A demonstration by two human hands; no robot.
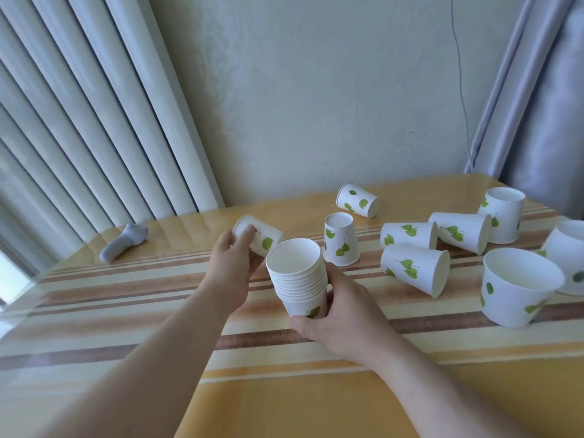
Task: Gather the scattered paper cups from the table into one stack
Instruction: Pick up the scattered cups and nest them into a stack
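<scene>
right hand point(343, 324): wrapped round the bottom of the stack point(298, 279), thumb low on the near side, fingers behind; holding it tilted, mouth toward the camera
stack: many nested paper cups, white with green leaf print, rims showing as tight rings; top cup has nothing in it; held over the middle of the table point(126, 311), whether its base touches the cloth cannot tell
left hand point(232, 260): fingers curled over the closed end of a lying cup point(260, 237), touching it, just left of and behind the stack; grip looks loose, not fully closed
lying cup: on its side, toward the far edge, left of centre
upside-down cup point(340, 239): stands on its rim, base up, just right of the stack
far cup point(358, 200): on its side near the far edge
middle group: three cups on their sides point(409, 234) point(461, 230) point(415, 268), close together right of centre, mouths facing right
right edge: one cup base up point(503, 218) toward the far right corner, one upright open cup point(518, 287) with nothing inside, one more cup point(565, 256) cut off by the frame
grey object point(124, 240): lies near the far left corner, well apart from the cups
table: striped yellow and brown cloth under a clear cover
</scene>
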